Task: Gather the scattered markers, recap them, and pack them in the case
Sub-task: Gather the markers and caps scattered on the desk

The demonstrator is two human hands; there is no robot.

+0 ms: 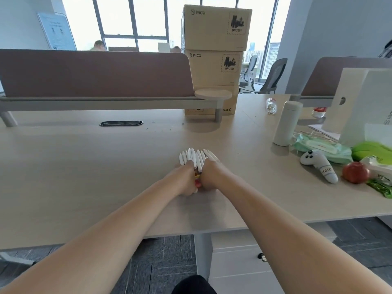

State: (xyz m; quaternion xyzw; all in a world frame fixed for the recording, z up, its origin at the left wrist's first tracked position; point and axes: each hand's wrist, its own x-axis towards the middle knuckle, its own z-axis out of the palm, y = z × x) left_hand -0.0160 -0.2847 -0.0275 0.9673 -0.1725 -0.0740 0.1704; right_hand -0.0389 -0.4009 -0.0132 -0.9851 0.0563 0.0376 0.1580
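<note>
1. Pale wood desk (84,177); the marker bundle (195,159) stands on it near the front edge, about mid-width.
2. Brown partition screen (95,73); behind the marker bundle and to its left, along the desk's far side.
3. Stack of cardboard boxes (216,28); straight behind the marker bundle, beyond the desk; the upper two are printed "PICO" and carry a black hazard label reading "UN 3481"; on the lowest the same brand name is upside down.
4. White carton (360,102); far right of the marker bundle; the writing on its side is too cut off to read.
5. Left hand (184,181) and right hand (210,175); pressed together, fingers curled round the lower end of the marker bundle, one on each side; the white barrels fan out above the knuckles, and red and yellow ends show in the gap between the hands.
6. White flask (286,124); upright, right of the marker bundle and a little behind.
7. Wet-wipes pack (322,148); right of the marker bundle, past the flask; label unreadable.
8. White controller (320,166); right of the marker bundle; grip lettering inverted, not legible for certain.
9. Red apple (355,172); further right, just beside the controller.
</note>
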